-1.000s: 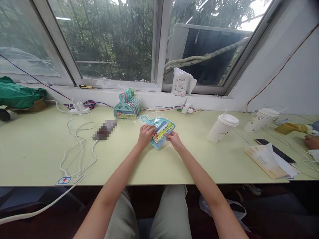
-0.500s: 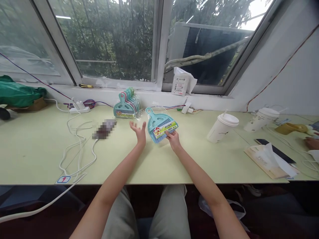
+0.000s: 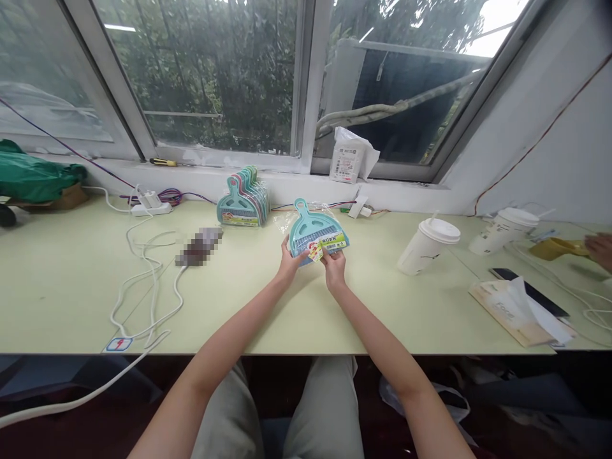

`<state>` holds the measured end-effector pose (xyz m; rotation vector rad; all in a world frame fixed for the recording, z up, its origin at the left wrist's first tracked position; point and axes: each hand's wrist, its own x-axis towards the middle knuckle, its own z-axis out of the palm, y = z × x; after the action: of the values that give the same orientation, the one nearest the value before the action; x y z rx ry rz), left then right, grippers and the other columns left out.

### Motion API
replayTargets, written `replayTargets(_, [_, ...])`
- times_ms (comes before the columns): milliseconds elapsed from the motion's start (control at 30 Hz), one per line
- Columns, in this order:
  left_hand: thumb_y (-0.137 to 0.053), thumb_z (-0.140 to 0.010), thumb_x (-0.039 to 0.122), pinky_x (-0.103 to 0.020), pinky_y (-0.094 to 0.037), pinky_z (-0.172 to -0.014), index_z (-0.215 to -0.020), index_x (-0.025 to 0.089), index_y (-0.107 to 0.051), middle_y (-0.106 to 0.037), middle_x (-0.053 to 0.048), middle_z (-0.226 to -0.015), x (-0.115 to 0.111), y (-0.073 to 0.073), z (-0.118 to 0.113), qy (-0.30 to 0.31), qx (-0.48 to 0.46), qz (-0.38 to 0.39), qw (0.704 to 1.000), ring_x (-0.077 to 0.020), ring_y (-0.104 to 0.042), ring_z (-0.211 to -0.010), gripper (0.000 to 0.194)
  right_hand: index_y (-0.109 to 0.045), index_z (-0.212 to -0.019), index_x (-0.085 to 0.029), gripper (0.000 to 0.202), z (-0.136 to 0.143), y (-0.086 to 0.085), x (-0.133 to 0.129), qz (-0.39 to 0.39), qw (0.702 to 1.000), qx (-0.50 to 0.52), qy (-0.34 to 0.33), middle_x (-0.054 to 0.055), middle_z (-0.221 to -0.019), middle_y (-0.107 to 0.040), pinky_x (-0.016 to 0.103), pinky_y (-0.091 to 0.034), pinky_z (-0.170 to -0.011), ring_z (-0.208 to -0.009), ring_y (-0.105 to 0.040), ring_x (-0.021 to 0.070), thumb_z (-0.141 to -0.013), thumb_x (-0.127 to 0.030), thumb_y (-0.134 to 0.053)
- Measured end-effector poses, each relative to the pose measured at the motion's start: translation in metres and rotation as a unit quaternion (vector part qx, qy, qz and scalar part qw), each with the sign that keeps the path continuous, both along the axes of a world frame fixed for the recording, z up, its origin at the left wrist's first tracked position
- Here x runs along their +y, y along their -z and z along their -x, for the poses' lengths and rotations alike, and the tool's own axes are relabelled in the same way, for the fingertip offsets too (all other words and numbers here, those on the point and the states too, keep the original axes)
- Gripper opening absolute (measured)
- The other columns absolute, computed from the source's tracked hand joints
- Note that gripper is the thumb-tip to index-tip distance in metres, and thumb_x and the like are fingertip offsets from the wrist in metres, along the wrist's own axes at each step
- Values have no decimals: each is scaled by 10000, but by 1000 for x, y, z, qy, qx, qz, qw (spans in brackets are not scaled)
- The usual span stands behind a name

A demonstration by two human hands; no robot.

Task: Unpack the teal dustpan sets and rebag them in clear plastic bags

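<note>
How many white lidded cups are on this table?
2: the first cup stands to the right of the person's right hand; the second cup is farther right, beyond the black phone. I see no others.

Scene is lit softly, mostly w/ daylight thru the window [image 3: 205, 76]; sky [image 3: 497, 22] at upper rt is blown out to white. A strip-light reflection [image 3: 119, 27] is caught in the lt pane. Desk [image 3: 373, 312] is lit fairly evenly, w/ only faint, soft shadows; floor area below is left v. dark, detail mostly lost. Tiny glints are thrown off clear wrap [image 3: 284, 222] by the dustpan [image 3: 313, 223]. Wide-angle stretch is seen twd edges, e.g. cup [image 3: 430, 245] slanted. A patch [image 3: 199, 247] at lt is pixelated.
</note>
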<state>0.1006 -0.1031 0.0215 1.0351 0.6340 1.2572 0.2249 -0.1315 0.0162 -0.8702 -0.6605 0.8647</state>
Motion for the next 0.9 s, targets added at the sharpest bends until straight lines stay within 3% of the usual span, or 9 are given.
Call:
replayTargets(67, [-848, -569, 301, -427, -401, -1037, -1403, 267, -196, -444, -137, -1393, -1, 1, 1, -54, 36, -19, 998, -264, -485, -1246, 1059, -557, -1047, -192, 458, 4, 2, -1, 4, 1000, 4, -7, 85, -1133, -657, 339, -552, -852, -1047, -630, 211, -652, -317, -753])
replayTargets(167, [-771, -674, 311, -415, -410, -1020, -1420, 272, -166, -487, -127, -1346, -4, 3, 1, -95, 53, -17, 994, -246, -517, -1210, 961, -553, -1058, -196, 466, 7, 2, -2, 7, 1000, 10, -20, 80, -1141, -651, 335, -547, -871, -1062, -624, 206, -648, -291, -753])
replayTargets(333, [-616, -815, 347, -385, -415, -1013, -1447, 295, -105, -512, -95, -1329, -8, 2, -2, -103, 22, -35, 994, -203, -531, -1193, 814, -563, -1044, -206, 446, 3, 2, -1, 13, 999, 22, -41, 64, -1140, -648, 327, -545, -883, -1091, -608, 205, -644, -272, -749])
replayTargets(600, [-705, -757, 417, -387, -359, -1061, -1462, 289, -71, -479, -112, -1372, -13, 6, -3, -115, 65, -109, 985, -211, -503, -1229, 957, -567, -1034, -210, 436, 3, 2, 1, 10, 998, 20, -55, 45, -1126, -657, 323, -540, -904, -1072, -619, 193, -641, -244, -752])
replayTargets(767, [-641, -805, 440, -370, -362, -1053, -1459, 286, -136, -447, -110, -1401, -10, 10, -2, -157, 103, -137, 973, -213, -501, -1227, 840, -576, -978, -203, 348, -1, 2, 4, 30, 996, 51, -73, 38, -1054, -679, 326, -556, -878, -995, -653, 187, -682, -296, -732])
replayTargets(900, [-572, -849, 453, -354, -388, -1021, -1459, 279, -160, -445, -105, -1402, -17, 8, -4, -155, 123, -163, 966, -215, -514, -1204, 757, -577, -847, -195, 235, -17, 6, 12, 70, 990, 115, -33, 28, -928, -700, 300, -566, -838, -913, -672, 175, -703, -320, -714])
